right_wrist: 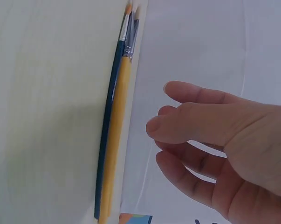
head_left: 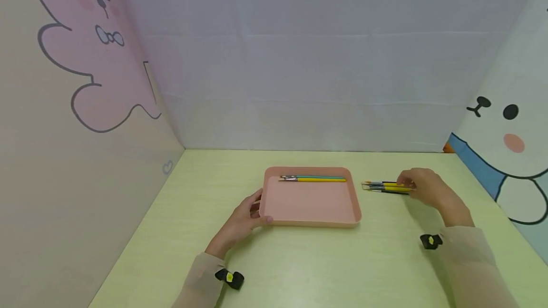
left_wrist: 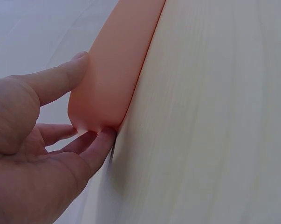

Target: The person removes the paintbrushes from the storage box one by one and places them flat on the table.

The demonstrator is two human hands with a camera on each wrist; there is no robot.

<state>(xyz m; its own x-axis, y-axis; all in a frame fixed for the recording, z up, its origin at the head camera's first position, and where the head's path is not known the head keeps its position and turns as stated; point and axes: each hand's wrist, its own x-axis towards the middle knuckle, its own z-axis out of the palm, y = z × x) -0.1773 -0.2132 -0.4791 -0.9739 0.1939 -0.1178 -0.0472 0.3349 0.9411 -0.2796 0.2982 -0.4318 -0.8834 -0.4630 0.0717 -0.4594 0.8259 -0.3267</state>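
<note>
There is one left hand (head_left: 240, 218), one right hand (head_left: 425, 187), one table (head_left: 317, 265) and one tray (head_left: 310, 202). Two brushes (head_left: 321, 180) lie in the tray. At least three more brushes (right_wrist: 116, 126) lie bunched outside it.

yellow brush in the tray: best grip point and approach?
Probably mid-handle on the yellow brush, coming from above, near side: it lies flat in the tray, bristles left, the teal brush close along its far side.
</note>
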